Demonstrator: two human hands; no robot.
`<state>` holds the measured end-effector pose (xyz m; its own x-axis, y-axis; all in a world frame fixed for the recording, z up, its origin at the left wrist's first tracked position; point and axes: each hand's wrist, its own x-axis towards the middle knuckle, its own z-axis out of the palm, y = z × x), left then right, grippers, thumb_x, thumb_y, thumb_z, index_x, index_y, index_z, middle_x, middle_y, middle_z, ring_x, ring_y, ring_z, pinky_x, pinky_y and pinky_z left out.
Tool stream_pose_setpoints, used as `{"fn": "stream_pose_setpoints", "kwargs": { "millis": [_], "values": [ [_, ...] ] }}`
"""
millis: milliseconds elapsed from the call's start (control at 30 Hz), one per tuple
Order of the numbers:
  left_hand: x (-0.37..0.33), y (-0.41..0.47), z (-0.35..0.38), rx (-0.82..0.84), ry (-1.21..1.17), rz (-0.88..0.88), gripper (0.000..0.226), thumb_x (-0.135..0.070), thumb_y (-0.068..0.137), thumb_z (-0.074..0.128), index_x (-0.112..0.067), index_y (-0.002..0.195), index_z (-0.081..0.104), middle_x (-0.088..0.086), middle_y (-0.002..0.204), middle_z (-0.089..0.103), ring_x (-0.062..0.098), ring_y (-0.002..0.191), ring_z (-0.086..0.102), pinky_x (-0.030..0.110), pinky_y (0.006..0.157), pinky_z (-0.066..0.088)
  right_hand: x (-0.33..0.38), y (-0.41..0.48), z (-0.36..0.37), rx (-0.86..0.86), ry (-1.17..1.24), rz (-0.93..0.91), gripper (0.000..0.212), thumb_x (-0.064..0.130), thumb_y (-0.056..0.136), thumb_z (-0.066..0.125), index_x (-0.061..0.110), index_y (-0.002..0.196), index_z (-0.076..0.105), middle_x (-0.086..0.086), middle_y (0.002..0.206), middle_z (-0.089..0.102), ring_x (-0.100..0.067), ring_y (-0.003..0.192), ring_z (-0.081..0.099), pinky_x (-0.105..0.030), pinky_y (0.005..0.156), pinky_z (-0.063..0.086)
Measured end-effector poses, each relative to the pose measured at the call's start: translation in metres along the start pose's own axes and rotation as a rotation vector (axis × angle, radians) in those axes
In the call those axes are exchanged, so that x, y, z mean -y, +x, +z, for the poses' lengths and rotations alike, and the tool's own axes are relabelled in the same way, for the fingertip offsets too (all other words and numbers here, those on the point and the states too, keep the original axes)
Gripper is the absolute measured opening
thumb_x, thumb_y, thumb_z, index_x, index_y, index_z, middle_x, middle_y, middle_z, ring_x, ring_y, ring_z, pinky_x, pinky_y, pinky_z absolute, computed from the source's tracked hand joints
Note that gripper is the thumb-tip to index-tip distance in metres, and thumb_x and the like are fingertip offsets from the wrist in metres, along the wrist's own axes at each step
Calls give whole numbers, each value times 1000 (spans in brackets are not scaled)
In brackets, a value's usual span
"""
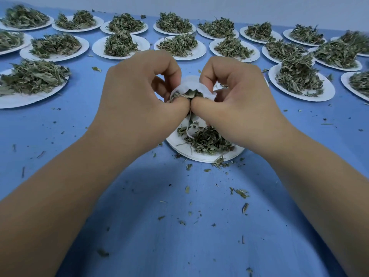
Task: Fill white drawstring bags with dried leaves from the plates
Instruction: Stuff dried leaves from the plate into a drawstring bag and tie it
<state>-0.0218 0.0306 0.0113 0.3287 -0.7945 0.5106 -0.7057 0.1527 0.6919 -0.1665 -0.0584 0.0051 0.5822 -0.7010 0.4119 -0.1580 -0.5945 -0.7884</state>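
Note:
Both hands hold one white drawstring bag above a white paper plate. My left hand grips the bag's left side and my right hand its right side, with the thumbs meeting at the open mouth. Dried green leaves fill the mouth of the bag. A smaller heap of leaves lies on the plate below, and a white string hangs down toward it. Most of the bag is hidden by my fingers.
Several white plates heaped with dried leaves stand in rows across the back of the blue tablecloth, such as one at the left and one at the right. Leaf crumbs are scattered over the cloth near me.

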Motion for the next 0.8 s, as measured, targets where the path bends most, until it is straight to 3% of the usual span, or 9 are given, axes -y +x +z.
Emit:
{"fn": "stream_pose_setpoints", "kwargs": {
  "millis": [100,233,333,400,467,533,633,733,800],
  "values": [
    [-4,-3,0,48,-22,-3,4,-24,71,64,-24,72,60,-12,71,65,7,62,70,27,56,54,-3,2,-1,-48,-80,5,24,1,72,67,14,66,48,8,56,44,-6,48,37,-19,50,30],
    [-4,-6,3,62,-29,-1,9,-18,73,67,-24,75,60,-12,73,65,7,64,70,31,58,56,-4,3,-2,-90,-138,41,31,2,72,68,21,63,46,9,53,43,-7,49,35,-22,50,30],
    [-1,-4,1,55,-62,-99,24,-29,77,81,-30,86,59,-13,76,68,6,66,71,22,47,48,-3,3,-4,-153,-176,38,28,5,70,66,23,65,45,9,56,43,-12,51,49,-29,49,37],
    [2,-3,1,128,-136,-205,33,-26,77,85,-33,97,60,-13,95,69,8,66,72,20,44,49,-3,3,-6,-204,-179,47,24,10,73,68,21,69,47,5,61,48,-26,61,63,-40,53,50],
    [2,-2,1,218,-315,-305,47,-10,74,87,-28,110,62,-12,118,65,14,76,75,30,58,60,-1,3,-7,-256,-179,43,23,17,73,70,24,70,48,8,62,50,-26,67,66,-44,59,53],
    [-1,-1,2,233,-509,-385,57,-1,67,80,-23,117,61,-9,127,61,21,91,75,35,70,63,0,3,-7,-286,-184,27,24,18,71,68,28,69,47,11,62,50,-23,67,66,-44,61,54],
    [-5,3,4,174,-764,-510,47,1,75,64,-19,118,60,-1,129,59,30,85,76,36,67,62,1,2,-4,-309,-205,-14,26,9,71,66,26,71,46,9,63,49,-20,65,63,-41,60,53],
    [-4,2,4,145,-826,-549,49,-3,78,81,-13,121,59,8,125,63,32,83,76,36,72,62,2,1,1,-322,-197,-53,27,7,72,69,23,71,47,10,61,47,-10,59,50,-34,57,50],
    [-4,1,6,124,-811,-552,47,-2,79,80,-10,120,59,15,121,66,30,84,76,33,73,62,3,0,5,-325,-198,-62,28,8,72,70,24,70,47,11,61,46,-5,57,45,-29,55,46]
  ]
}}
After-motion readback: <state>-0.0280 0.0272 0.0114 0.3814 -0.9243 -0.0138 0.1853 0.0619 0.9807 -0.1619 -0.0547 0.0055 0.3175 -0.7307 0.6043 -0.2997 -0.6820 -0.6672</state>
